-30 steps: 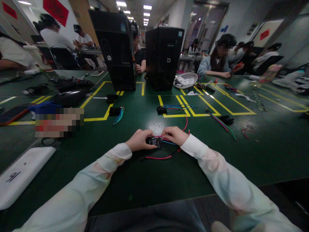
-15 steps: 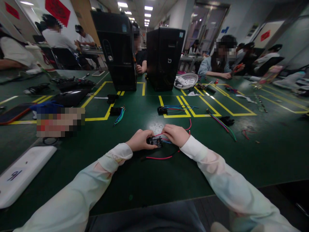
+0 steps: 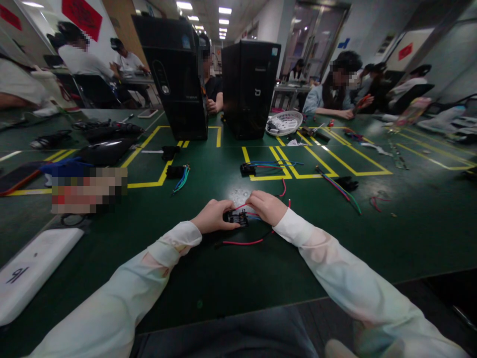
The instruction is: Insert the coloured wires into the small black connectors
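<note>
My left hand (image 3: 213, 217) is closed around a small black plastic housing (image 3: 239, 218), gripping it between thumb and fingers. The housing's open side shows, with slots and small inner parts. My right hand (image 3: 267, 207) pinches a red wire (image 3: 241, 205) at the housing's upper right side. More wires, red and blue, run from the housing under my right hand, which hides part of them. A red wire end (image 3: 283, 188) curves up beyond my right hand. Nearer to me, a red and black wire (image 3: 243, 242) lies on the green table (image 3: 208, 283).
Black housings with coloured wires (image 3: 247, 169) lie beyond my hands, within yellow tape lines. Two black computer towers (image 3: 250, 89) stand at the back. A white basket (image 3: 284, 123) holds small parts. At left lies a white flat case (image 3: 39, 271). Other people sit at tables around.
The view has shifted slightly, so everything sits a little further left. The red wire end beyond my right hand has moved slightly left. Both hands keep their grip.
</note>
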The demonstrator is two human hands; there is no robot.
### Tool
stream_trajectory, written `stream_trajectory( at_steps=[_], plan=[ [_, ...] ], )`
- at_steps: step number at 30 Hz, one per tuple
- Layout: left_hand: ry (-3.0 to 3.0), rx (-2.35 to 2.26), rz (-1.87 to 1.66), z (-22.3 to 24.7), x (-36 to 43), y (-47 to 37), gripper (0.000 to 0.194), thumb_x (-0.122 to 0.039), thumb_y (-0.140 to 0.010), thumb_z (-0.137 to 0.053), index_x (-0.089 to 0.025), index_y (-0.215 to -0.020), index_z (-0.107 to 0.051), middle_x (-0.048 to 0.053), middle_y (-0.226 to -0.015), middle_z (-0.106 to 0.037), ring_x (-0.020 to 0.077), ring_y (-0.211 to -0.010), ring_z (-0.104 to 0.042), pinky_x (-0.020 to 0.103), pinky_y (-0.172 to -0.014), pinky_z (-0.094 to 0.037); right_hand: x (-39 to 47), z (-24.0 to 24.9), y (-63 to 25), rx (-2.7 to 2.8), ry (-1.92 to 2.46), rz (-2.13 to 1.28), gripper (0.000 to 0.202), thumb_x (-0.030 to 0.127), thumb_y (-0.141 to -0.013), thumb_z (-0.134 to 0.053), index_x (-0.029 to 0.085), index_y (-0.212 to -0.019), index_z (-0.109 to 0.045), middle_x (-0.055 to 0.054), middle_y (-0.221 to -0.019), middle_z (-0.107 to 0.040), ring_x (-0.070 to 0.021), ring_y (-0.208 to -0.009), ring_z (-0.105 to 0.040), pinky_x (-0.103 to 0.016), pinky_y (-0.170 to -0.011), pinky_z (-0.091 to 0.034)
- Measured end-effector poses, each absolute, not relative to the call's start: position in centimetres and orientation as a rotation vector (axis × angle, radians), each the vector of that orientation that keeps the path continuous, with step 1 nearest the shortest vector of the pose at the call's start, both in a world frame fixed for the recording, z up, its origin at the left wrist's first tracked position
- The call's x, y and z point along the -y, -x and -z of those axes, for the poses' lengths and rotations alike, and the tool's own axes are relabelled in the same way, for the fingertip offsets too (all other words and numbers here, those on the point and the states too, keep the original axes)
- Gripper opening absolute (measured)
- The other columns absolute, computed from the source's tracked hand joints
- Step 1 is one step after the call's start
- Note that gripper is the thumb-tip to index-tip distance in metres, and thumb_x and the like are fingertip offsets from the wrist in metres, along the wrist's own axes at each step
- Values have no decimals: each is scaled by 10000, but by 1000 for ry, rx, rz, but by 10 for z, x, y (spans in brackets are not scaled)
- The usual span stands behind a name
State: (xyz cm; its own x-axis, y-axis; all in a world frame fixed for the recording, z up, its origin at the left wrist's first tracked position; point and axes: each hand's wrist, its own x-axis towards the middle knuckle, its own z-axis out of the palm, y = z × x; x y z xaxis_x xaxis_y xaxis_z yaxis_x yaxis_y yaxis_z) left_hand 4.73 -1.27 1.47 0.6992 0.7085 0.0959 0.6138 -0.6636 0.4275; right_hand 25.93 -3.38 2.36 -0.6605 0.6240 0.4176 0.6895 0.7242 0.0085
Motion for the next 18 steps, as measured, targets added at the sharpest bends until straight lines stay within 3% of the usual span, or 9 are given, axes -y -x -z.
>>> stream_trajectory(
  at_steps=[7,13,18],
  plan=[
    [-2524,-1024,-337,-16,14,-48,358,-479,-666,-635,-182,-856,-575,0,-831,-623,184,-768,-568,278,-709,-348,34,-30,-261,2730,1229,136,191,244,-909,-412,185,-847,-583,-35,-824,-574,-120,-704,-516,-231,-575,-269],
    [-2533,-1016,-324,-17,13,-48,361,-477,-669,-636,-176,-859,-573,6,-831,-625,182,-761,-568,274,-690,-352,36,-33,-260,2764,1304,26,177,219,-899,-435,186,-906,-609,-37,-849,-612,-123,-735,-548,-233,-589,-285],
    [-2551,-1019,-322,-17,12,-48,361,-482,-670,-632,-176,-846,-558,1,-805,-612,171,-731,-553,265,-666,-346,36,-30,-259,2760,1184,231,189,160,-891,-424,162,-946,-605,-58,-842,-599,-150,-768,-517,-256,-649,-316]
  ],
)
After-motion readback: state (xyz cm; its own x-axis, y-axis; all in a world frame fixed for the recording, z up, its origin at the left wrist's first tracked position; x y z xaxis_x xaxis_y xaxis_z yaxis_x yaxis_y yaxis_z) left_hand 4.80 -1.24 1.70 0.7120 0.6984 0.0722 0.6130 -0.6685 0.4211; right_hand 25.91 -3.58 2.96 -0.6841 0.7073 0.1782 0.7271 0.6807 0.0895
